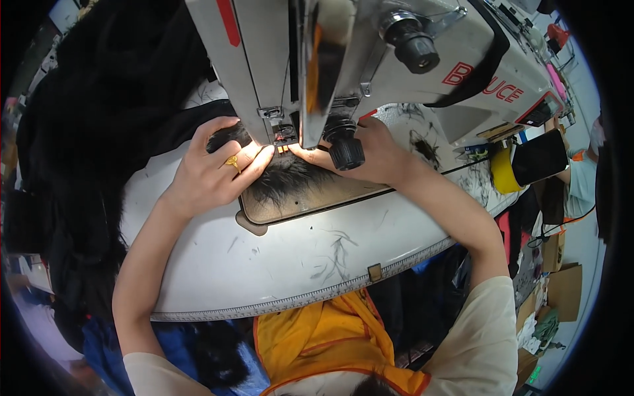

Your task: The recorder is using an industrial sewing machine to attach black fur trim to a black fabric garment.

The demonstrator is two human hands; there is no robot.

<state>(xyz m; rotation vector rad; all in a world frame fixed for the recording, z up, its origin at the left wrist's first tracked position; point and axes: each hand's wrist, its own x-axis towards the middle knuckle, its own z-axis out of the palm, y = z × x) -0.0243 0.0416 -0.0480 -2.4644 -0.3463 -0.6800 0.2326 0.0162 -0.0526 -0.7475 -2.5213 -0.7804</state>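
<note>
A piece of black furry fabric [290,178] lies under the needle area of a white sewing machine [254,72], its long hairs spread over the bed. My left hand [214,168], with a gold ring on one finger, grips the fabric left of the presser foot [284,135]; thumb and forefinger are close to the foot. From the other side, my right hand [373,155] holds the fabric, one fingertip beside the foot. Its other fingers are partly hidden behind a black knob [347,148] and the machine head. A small lamp lights the stitching spot.
A large heap of black furry cloth [99,86] covers the left of the white table [290,264]. A measuring tape [317,301] runs along its near edge. Loose hairs are scattered about. At right are a yellow-and-black container [512,168] and cardboard boxes [563,294].
</note>
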